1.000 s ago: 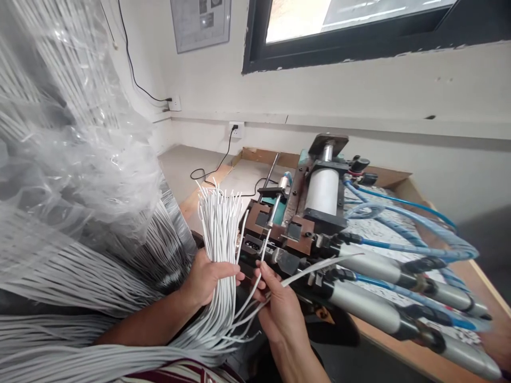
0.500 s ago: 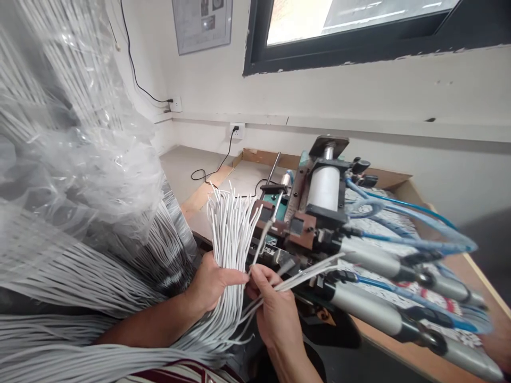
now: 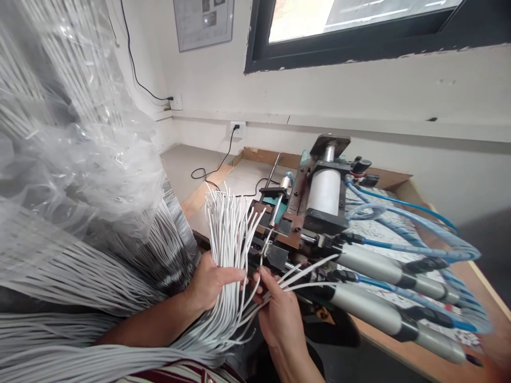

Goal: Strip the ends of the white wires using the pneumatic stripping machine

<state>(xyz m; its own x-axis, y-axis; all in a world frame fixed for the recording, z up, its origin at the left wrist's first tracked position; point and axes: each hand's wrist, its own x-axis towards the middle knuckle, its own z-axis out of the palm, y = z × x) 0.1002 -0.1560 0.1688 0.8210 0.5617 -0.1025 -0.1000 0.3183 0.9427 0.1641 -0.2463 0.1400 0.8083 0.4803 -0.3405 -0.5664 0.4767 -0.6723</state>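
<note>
A thick bundle of white cables (image 3: 229, 229) stands upright in my left hand (image 3: 209, 282), its thumb laid across the front and its cut ends fanned out on top. Close beside it, my right hand (image 3: 277, 303) pinches one cable whose tip reaches up to the jaws of a pneumatic machine (image 3: 275, 247). A few more cables (image 3: 305, 274) lie between the fingers of that hand and stick out to the right. Below both hands the cables bend down and run off to the left.
Long cables under clear plastic sheeting (image 3: 115, 165) fill the left side. Silver air cylinders (image 3: 371, 266) and blue hoses (image 3: 435, 229) spread over the bench at right. A black cord runs to a wall socket (image 3: 238, 129); a dark-framed window (image 3: 255, 42) is above.
The machine's jaw blocks have shifted and now sit around the tip of the cable in my right hand. That hand has moved slightly right and down; my left hand barely moved.
</note>
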